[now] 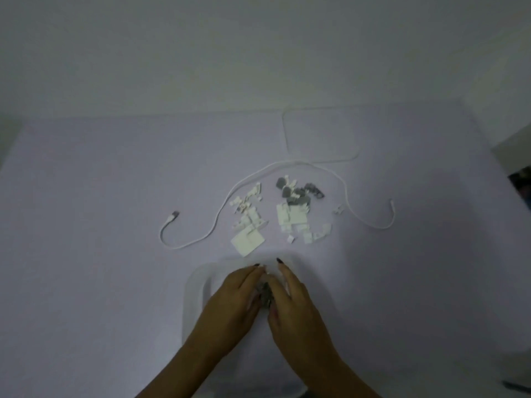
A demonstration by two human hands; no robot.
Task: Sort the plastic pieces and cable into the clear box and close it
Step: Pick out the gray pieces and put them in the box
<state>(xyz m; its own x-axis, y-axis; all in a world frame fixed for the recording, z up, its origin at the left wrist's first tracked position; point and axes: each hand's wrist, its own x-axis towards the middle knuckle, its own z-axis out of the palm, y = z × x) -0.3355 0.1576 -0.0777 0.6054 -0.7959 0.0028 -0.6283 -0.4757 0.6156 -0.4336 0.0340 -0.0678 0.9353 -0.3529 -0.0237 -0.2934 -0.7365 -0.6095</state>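
- Both hands, left hand (235,297) and right hand (293,300), cup together over the clear box (195,297), perhaps enclosing grey bits; grip unclear.
- Box mostly hidden.
- Plastic pieces (290,214) and cable (224,208) lie on the desk (100,196) beyond.

My hands (265,294) cover most of the box (195,300); can't tell what's in it beyond a few grey bits (265,293) between my palms. Forearms cut off at bottom edge. Pieces (287,214) too blurry to tell shapes. Lid (321,160) only a faint outline. Dark obj (521,182) at right edge cut off, unclear.
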